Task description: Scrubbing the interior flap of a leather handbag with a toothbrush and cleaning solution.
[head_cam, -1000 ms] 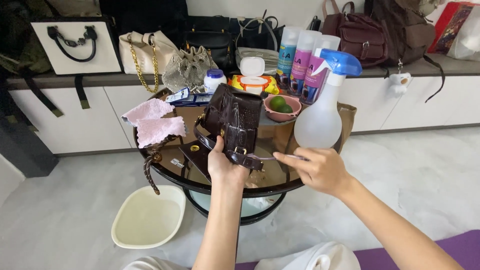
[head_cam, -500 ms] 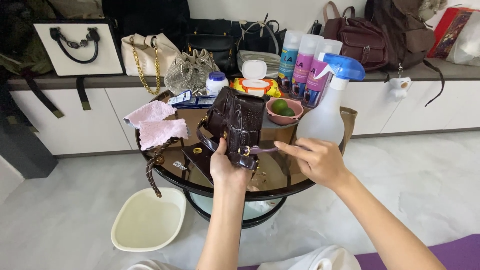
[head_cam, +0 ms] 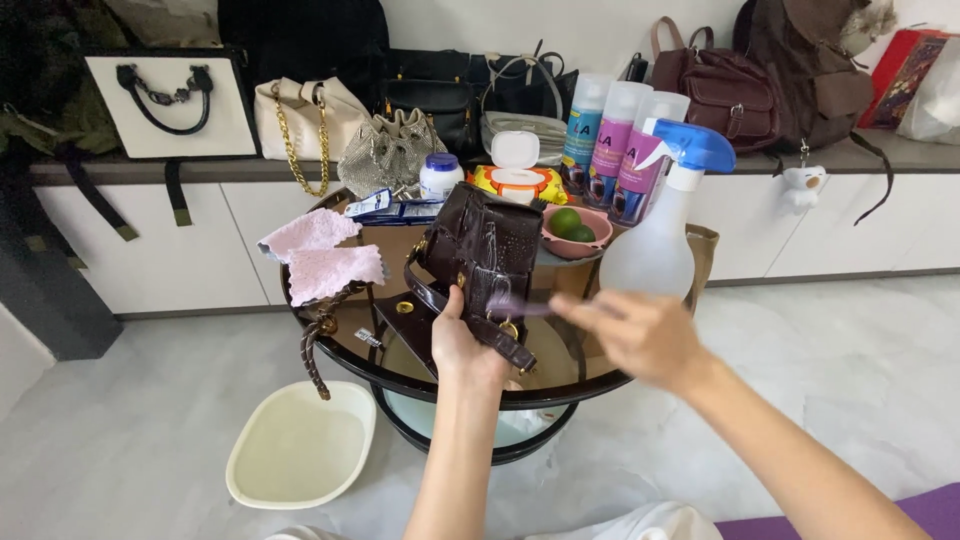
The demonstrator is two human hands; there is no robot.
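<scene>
Since a moment ago right hand (head_cam: 640,335) swung its purple brush (head_cam: 520,308) onto dark brown bag (head_cam: 485,250) at centre frame | left hand (head_cam: 462,345) grips bag upright | bag wet, brushing unfinished.

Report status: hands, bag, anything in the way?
Left hand grips dark brown bag. Right hand, blurred, holds slim purple tool against it. Spray bottle close by.

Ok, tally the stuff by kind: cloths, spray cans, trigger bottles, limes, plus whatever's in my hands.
Pink cloths: 2
Tall spray cans: 3
Trigger spray bottle: 1
Green limes: 2
Brown bag, left hand: 1
Purple brush, right hand: 1
Total: 10
</scene>
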